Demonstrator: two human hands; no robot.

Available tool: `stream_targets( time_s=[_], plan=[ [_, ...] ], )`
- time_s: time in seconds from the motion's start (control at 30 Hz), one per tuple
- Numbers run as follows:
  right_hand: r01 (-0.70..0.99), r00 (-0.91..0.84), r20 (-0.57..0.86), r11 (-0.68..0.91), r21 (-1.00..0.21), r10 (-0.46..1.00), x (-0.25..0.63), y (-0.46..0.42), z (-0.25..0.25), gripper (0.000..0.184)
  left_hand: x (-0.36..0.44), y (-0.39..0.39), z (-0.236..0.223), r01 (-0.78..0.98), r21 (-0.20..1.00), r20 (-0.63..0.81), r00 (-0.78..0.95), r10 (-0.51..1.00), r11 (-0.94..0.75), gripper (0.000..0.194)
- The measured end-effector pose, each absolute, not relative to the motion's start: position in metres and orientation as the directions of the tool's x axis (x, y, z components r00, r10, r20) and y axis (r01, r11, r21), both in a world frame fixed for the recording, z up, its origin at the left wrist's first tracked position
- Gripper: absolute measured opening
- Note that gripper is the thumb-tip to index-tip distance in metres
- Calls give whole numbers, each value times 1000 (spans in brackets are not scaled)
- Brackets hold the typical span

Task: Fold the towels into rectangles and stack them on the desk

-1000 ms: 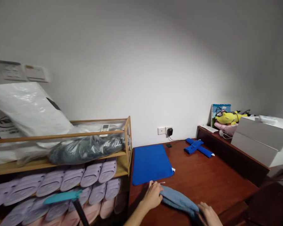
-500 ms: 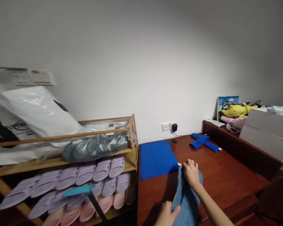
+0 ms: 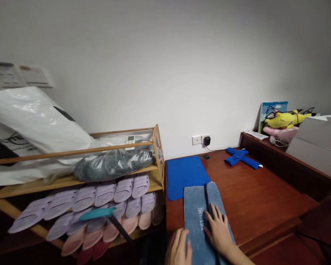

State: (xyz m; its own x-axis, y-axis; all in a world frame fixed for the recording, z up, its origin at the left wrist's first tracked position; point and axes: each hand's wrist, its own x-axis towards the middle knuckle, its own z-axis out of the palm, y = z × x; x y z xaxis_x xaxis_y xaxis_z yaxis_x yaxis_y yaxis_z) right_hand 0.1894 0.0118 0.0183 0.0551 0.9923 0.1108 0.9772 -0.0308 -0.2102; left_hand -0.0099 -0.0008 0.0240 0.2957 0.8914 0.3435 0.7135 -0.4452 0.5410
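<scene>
A grey-blue towel (image 3: 194, 204) with white lettering lies lengthwise on the reddish-brown desk (image 3: 253, 195), its right side folded over in a long strip. My right hand (image 3: 217, 228) rests flat on that strip with the fingers spread. At the towel's left edge is my left hand (image 3: 179, 247), fingers stretched forward and touching the cloth. The towel's far end overlaps a flat bright blue cloth (image 3: 184, 173). Farther back on the right, a rolled blue cloth (image 3: 242, 158) lies in a crossed shape.
Left of the desk stands a wooden rack (image 3: 157, 158) with lilac slippers (image 3: 124, 189), a white bag (image 3: 35, 121) and a plastic-wrapped dark bundle (image 3: 113, 165). A black plug (image 3: 206, 141) sits in the wall socket. White boxes (image 3: 317, 143) and a yellow plush toy (image 3: 284, 119) occupy the raised right ledge.
The towel went from being gathered and lifted in both hands to lying on the desk, partly folded. My right hand let go and flattened on it; the view shifted slightly.
</scene>
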Motion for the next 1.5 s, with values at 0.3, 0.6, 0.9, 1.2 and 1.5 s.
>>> stream_targets(
  time_s=[0.3, 0.6, 0.9, 1.2, 1.5],
  plan=[
    [970, 130, 30, -120, -213, 991, 310, 7, 25, 45, 46, 38, 10, 788, 220, 197, 542, 817, -575, 60],
    [976, 20, 285, 43, -215, 958, 271, -2, 18, 48, 47, 38, 5, 795, 137, 239, 552, 799, -591, 60],
    [984, -83, 264, 121, -133, 961, 344, -14, -17, 52, 45, -20, -16, 890, 67, 306, 411, 859, -450, 60],
    [958, 278, 111, -284, 42, 954, 449, -14, -1, 47, 30, -40, -9, 911, 68, 257, 377, 890, -406, 57],
    [992, 78, 353, -37, -121, 932, 338, 5, 3, 50, 11, -1, 38, 925, 95, 236, 339, 911, -369, 45]
  ],
)
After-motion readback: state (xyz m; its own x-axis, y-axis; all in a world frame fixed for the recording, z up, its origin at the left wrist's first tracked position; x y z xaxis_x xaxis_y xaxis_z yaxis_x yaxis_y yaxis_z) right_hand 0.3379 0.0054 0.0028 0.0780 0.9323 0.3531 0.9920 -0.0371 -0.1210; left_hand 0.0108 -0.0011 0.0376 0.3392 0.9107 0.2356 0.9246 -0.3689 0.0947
